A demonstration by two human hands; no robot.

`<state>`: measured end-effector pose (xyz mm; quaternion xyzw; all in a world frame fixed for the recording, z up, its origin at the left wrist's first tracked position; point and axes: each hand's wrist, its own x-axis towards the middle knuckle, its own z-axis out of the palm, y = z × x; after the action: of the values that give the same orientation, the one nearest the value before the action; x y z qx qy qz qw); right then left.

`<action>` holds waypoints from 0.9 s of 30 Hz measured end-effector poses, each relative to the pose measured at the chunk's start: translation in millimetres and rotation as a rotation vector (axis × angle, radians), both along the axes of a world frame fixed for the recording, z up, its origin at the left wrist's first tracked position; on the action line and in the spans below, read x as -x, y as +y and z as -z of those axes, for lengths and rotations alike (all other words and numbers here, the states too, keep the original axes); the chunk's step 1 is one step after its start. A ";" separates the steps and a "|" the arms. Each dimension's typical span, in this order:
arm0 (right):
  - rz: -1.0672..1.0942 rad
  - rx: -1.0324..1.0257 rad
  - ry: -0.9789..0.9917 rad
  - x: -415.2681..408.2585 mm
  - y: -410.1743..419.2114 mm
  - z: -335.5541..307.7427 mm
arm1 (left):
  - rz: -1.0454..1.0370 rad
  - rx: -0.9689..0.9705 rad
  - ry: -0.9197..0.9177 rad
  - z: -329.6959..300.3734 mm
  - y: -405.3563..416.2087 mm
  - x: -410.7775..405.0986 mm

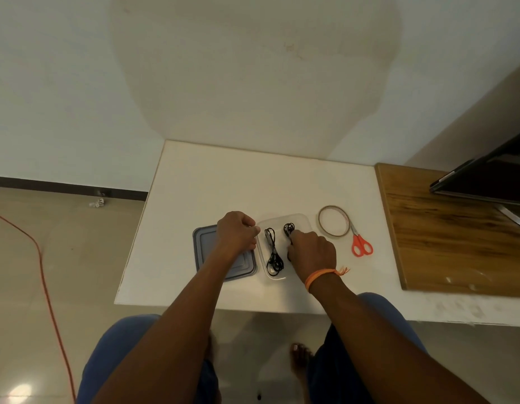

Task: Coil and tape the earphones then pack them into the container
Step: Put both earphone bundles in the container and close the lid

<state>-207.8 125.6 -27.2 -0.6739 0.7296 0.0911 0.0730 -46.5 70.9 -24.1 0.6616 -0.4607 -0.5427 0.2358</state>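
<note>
Earphones (273, 252), light and limp, lie coiled in the clear container (303, 221) between the hands; right hand (312, 247) pinches a second bundle, left hand (236, 231) grips the rim. Best grasped mid-coil.

right hand (312, 249) grips earphones (289, 229) | container (303, 221) | left hand (236, 230) on rim

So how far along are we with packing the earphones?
Done: one coiled earphone bundle lies in the clear container.
In hand: the right hand is placing a second bundle beside it, while the left hand steadies the container's edge.
Left: the grey lid sits off to the side, not fitted. Whether the bundles are taped is too small to tell; tape roll and scissors lie idle.
</note>
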 end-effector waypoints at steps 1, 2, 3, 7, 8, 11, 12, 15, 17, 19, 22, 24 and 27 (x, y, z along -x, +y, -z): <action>0.023 -0.003 -0.028 0.5 0.1 -0.7 | -0.001 -0.004 0.008 -0.5 1.1 0.4; 0.042 -0.002 -0.058 0.5 0.1 -1.0 | 0.000 -0.006 0.012 -1.1 2.4 1.1; 0.061 0.004 -0.091 0.5 0.4 -2.2 | 0.005 -0.003 0.009 -2.0 3.4 1.4; 0.169 0.109 -0.229 4.4 2.7 -9.5 | 0.061 0.153 -0.202 -4.0 6.4 -6.3; 0.214 0.158 -0.283 7.7 3.3 -11.1 | 0.092 0.223 -0.325 -4.1 7.4 -10.8; 0.377 0.298 -0.476 18.8 2.8 -16.1 | 0.254 0.152 -0.667 -2.4 14.7 -23.9; 0.419 0.334 -0.536 22.4 2.4 -17.5 | 0.292 0.023 -0.703 -2.4 18.8 -26.7; 0.533 0.395 -0.722 29.5 1.8 -20.5 | 0.270 -0.209 -0.690 1.0 31.2 -23.6; 0.586 0.397 -0.825 31.4 3.5 -20.3 | 0.234 -0.182 -0.747 2.5 35.9 -17.4; 0.611 0.384 -0.880 31.1 5.9 -20.2 | 0.185 -0.102 -0.783 2.2 34.9 -15.0; 0.610 0.361 -0.913 31.0 7.8 -19.9 | 0.062 -0.090 -0.697 0.0 33.1 -17.1; 0.603 0.338 -0.921 31.7 8.5 -19.4 | -0.028 -0.166 -0.552 -1.1 32.4 -20.2; 0.603 0.321 -0.947 32.0 6.8 -18.2 | -0.116 -0.107 -0.283 -2.0 26.0 -32.1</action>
<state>-239.8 132.5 -9.0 -0.4063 0.7816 -0.3568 0.3109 -14.4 96.9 -22.1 0.7685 -0.4209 -0.4532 0.1639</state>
